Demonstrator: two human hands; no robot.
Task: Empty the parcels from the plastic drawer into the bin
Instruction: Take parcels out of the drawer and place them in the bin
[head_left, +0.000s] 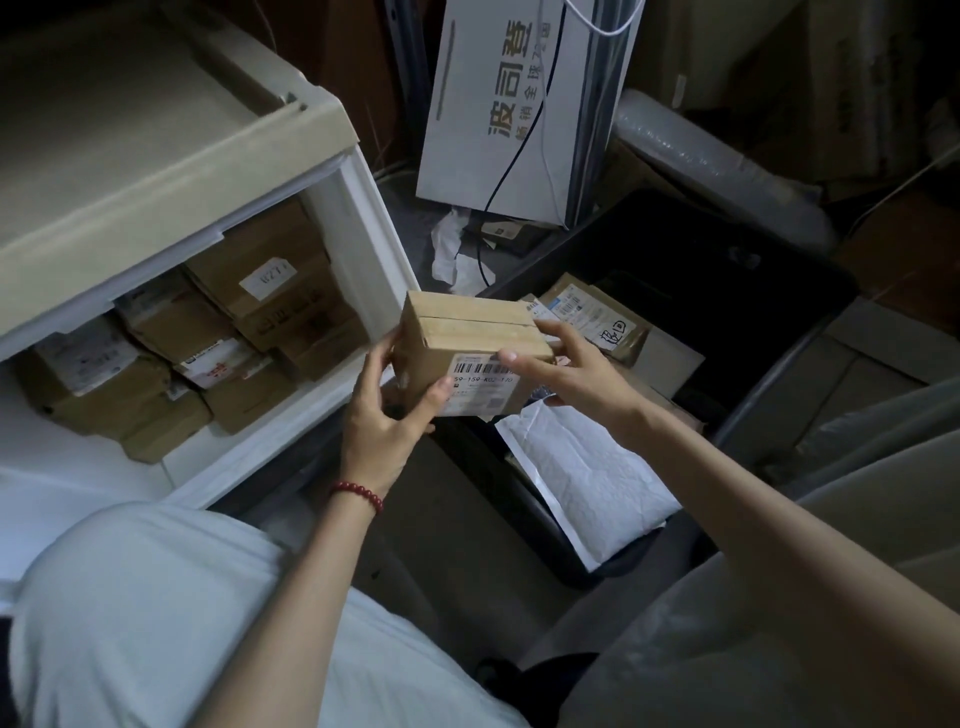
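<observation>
A small brown cardboard parcel (467, 343) with a barcode label hangs between the drawer and the bin. My left hand (384, 415) grips its near left corner from below. My right hand (566, 369) holds its right side, fingers curled over the top edge. The white plastic drawer (363, 249) stands pulled out at the left, packed with several brown parcels (260, 312). The black bin (779, 332) sits at the right and holds a white padded mailer (587, 483) and labelled brown parcels (597, 317).
A beige cabinet top (130, 145) overhangs the drawer. A white printed box (514, 104) leans behind, with cables across it. Bubble wrap (717, 161) and cardboard lie beyond the bin. My white-clothed knee (156, 613) is at the bottom left.
</observation>
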